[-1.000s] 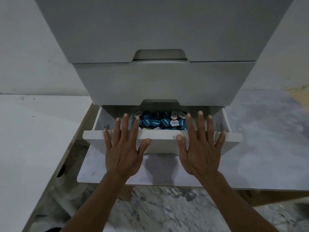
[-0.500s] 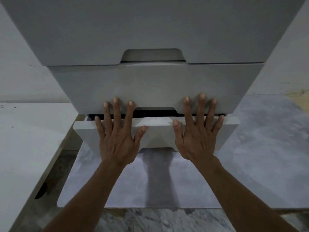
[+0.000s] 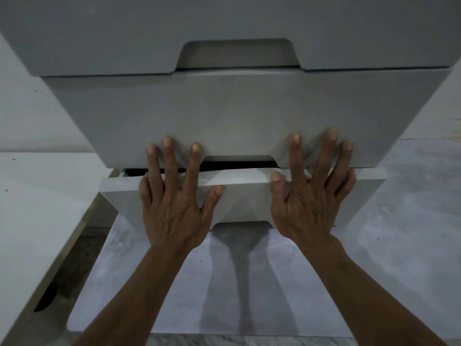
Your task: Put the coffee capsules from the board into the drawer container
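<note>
— Where's the drawer?
— Bottom drawer [image 3: 244,193] nearly shut, only a dark slit showing; capsules are out of sight.
— Hands?
— Left hand [image 3: 172,208] and right hand [image 3: 309,201] flat, fingers spread, pressing its front.

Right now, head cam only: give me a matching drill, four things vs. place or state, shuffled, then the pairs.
Things:
1. left hand
2. right hand
3. bottom drawer
4. middle drawer

Place or state:
A. fully shut, with a cutout along its lower edge
B. flat on the bottom drawer front, left of centre, fingers spread
C. almost shut, a dark gap above its front
D. flat on the bottom drawer front, right of centre, fingertips up on the drawer above

Pairs: 1-B, 2-D, 3-C, 4-A
</note>
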Demonstrator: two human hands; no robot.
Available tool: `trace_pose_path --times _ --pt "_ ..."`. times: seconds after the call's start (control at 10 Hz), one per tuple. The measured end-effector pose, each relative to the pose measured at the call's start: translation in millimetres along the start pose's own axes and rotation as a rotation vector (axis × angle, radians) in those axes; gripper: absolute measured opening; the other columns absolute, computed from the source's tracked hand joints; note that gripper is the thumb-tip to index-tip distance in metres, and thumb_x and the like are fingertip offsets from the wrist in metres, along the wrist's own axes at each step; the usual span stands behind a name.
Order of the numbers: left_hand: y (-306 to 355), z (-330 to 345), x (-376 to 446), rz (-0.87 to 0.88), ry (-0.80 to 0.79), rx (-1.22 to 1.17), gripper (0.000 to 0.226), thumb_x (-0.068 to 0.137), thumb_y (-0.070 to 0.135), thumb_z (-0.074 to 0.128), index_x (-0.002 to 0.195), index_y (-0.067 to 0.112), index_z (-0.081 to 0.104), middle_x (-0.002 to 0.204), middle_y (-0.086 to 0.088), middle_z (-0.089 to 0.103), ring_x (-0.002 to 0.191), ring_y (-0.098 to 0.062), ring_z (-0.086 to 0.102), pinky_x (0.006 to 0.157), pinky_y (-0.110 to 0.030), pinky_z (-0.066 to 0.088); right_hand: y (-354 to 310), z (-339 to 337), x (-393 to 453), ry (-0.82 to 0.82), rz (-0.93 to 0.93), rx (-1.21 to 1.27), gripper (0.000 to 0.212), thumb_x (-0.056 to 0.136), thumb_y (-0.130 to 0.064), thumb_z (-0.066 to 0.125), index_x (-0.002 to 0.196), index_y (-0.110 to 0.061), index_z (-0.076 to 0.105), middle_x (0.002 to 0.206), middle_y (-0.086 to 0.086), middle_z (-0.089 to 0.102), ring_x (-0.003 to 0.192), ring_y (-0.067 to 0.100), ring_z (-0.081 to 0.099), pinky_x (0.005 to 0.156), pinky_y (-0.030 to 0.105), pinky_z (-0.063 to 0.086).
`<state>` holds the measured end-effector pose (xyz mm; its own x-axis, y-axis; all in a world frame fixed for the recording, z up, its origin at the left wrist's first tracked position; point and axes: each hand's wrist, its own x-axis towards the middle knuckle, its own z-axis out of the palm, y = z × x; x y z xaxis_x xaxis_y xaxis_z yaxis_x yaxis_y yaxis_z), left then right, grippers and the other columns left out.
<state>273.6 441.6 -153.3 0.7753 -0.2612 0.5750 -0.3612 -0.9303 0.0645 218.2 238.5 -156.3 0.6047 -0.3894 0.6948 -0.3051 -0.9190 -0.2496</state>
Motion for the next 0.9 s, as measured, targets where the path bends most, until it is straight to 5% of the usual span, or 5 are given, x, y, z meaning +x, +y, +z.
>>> trace_pose_path --times 0.2,0.4,0.6,0.8,0.9 --pt "-6 13 6 0.025 0.127 -0.010 0.078 0.090 0.073 0.025 0.153 0.035 -0.002 0.160 -0.007 -0.008 0.149 -0.033 0.001 0.110 -0.045 0.021 -7 -1 2 -0.009 0.023 0.022 0.069 0.093 -0.047 0.040 0.152 -0.037 0.004 0.161 0.014 0.001 0.148 0.037 -0.003 0.113 0.061 0.012" --pt "-5 29 17 -0.009 0.123 -0.008 0.076 0.090 0.071 0.018 0.147 0.038 -0.019 0.151 0.002 -0.039 0.144 -0.030 -0.023 0.118 -0.052 -0.007 -9 14 4 0.068 0.021 0.039 0.068 0.094 -0.049 0.036 0.153 -0.033 0.006 0.159 0.017 0.003 0.146 0.043 0.001 0.112 0.060 0.014" --pt "-4 42 22 -0.014 0.129 -0.043 0.078 0.091 0.071 0.021 0.146 0.039 -0.023 0.149 0.001 -0.044 0.139 -0.030 -0.035 0.114 -0.057 -0.014 0 43 7 0.215 -0.029 0.028 0.074 0.095 -0.053 0.037 0.151 -0.036 -0.009 0.157 0.001 -0.028 0.145 0.043 0.000 0.115 0.059 0.000" --pt "-3 25 20 -0.005 0.019 -0.037 0.077 0.092 0.068 0.024 0.148 0.036 -0.019 0.150 -0.002 -0.042 0.140 -0.034 -0.034 0.115 -0.058 -0.015 -2 28 5 0.138 -0.019 -0.020 0.072 0.096 -0.051 0.041 0.152 -0.034 -0.002 0.161 0.009 -0.013 0.145 0.047 0.004 0.116 0.062 0.007" --pt "2 0 11 0.000 -0.089 -0.084 0.078 0.094 0.064 0.030 0.151 0.034 -0.015 0.155 -0.004 -0.034 0.144 -0.035 -0.026 0.116 -0.062 -0.004 -5 -2 -7 -0.038 -0.025 0.024 0.067 0.098 -0.050 0.038 0.154 -0.033 0.005 0.162 0.014 -0.005 0.148 0.039 -0.005 0.114 0.064 0.011"
